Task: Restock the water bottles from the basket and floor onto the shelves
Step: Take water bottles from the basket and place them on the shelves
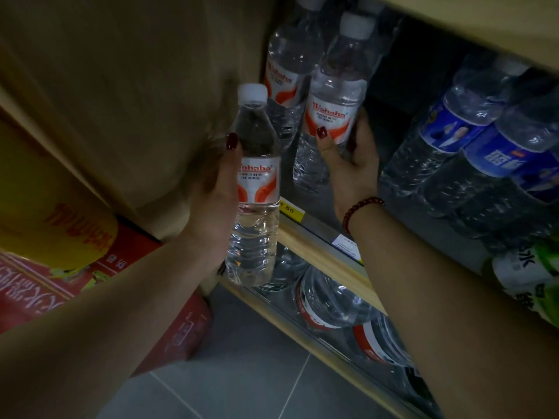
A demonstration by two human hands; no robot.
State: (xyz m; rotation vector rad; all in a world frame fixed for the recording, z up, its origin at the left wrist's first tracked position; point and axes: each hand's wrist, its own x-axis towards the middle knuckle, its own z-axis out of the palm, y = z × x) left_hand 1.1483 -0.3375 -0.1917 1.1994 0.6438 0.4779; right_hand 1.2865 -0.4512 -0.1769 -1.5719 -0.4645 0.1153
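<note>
While full, slick bottles judged heavy, thin-walled: left hand [211, 189] wrapped labelled bottle [257, 189] mid-body; right hand [348, 155] clasped shelf bottle [332, 107] at label.

The Wahaha bottles [255, 189] were clear, glossy ribbed plastic with matt white caps and slick printed labels. Below them, the shelf edge [314, 249] was pale wood with visible grain, and the floor tiles [257, 382] were matt grey. Left of it, red cartons [127, 252] looked like printed cardboard.

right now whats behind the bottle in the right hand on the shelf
Behind the bottle in the right hand stands one more red-label bottle, with the right hand gripping the front one. Anything deeper in that row is hidden by these two and the dark.
</note>
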